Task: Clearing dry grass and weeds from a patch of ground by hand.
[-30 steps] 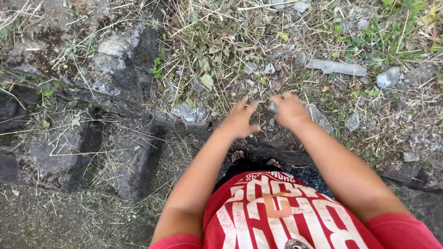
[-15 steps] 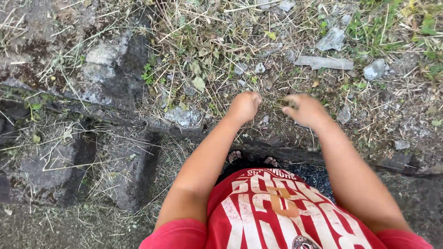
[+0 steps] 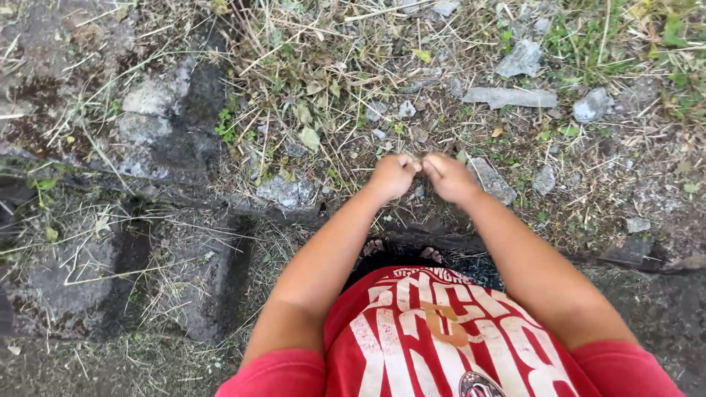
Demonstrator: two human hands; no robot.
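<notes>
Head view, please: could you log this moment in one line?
left hand closed | right hand closed | knuckles nearly meeting | above dry grass, grey stones

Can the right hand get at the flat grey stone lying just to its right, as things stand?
Probably yes. The right hand sits close beside the flat grey stone, with only bare soil and dry grass stalks around it. Nothing covers the stone, though its near edge looks partly bedded in the ground.

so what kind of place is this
Outdoors, probably a rough yard or path edge. The ground is dirt strewn with dry grass, grey stones and green weeds, and a worn stone or concrete ledge runs along the left. The left hand and right hand meet above it.
</notes>
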